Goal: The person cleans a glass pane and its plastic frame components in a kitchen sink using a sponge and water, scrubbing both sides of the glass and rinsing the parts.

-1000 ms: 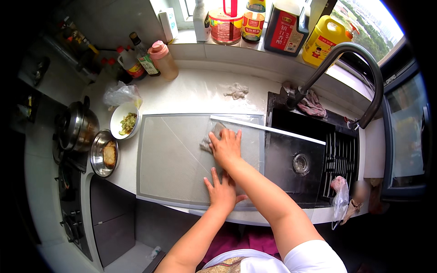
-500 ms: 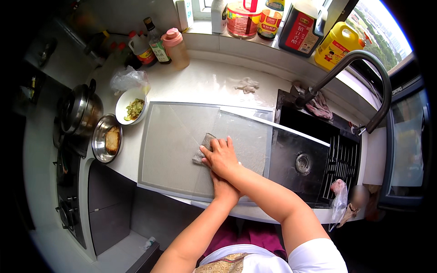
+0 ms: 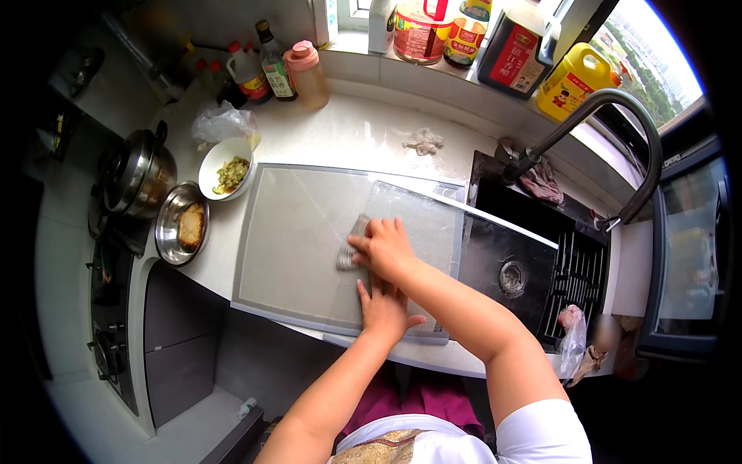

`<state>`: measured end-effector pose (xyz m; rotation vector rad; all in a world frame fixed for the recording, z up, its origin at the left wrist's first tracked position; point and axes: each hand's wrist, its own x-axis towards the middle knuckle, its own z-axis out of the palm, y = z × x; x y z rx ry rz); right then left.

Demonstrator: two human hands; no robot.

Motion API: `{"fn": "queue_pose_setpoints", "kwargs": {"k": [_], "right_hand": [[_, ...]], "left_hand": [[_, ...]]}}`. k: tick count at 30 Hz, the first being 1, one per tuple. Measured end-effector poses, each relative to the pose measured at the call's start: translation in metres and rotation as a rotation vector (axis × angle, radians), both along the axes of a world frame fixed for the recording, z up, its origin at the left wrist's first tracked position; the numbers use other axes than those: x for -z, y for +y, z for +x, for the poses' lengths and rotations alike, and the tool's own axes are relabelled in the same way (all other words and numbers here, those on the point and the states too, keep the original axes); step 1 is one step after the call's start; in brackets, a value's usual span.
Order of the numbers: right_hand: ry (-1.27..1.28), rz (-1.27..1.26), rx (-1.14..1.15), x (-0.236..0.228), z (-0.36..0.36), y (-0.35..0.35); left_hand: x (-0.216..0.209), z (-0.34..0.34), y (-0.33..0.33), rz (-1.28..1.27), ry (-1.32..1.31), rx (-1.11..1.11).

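Note:
A framed grey mesh screen (image 3: 301, 232) lies flat across the counter and over part of the sink. On its mesh, my right hand (image 3: 386, 251) presses down on a small grey cloth (image 3: 352, 251), which sticks out past the fingers on the left. My left hand (image 3: 385, 311) rests on the screen just nearer to me, fingers spread and thumb out to the right. Its fingertips are partly hidden under my right hand and wrist. The mesh looks wet toward the right.
Left of the screen stand a white bowl (image 3: 209, 176) of food, a steel bowl (image 3: 166, 232) and a steel pot (image 3: 158, 182). At right are the black sink (image 3: 495, 271) and its curved faucet (image 3: 657, 147). Bottles line the back, including a pink-lidded jug (image 3: 311, 85).
My right hand has moved slightly away from me with the cloth. My left hand has shifted a little and spread its fingers and thumb. The view has tilted slightly.

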<state>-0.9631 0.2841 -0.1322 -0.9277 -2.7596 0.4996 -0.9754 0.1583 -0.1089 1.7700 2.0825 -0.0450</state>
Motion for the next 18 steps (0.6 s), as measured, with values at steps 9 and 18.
{"fn": "queue_pose_setpoints", "kwargs": {"k": [9,18], "right_hand": [[-0.018,0.200,0.551,0.013,0.068,0.089],[-0.121,-0.305,0.822,-0.003,0.280,0.121]], "left_hand": [[-0.002,0.004,0.000,0.003,0.016,0.017],[-0.004,0.006,0.001,-0.021,0.010,0.010]]}}
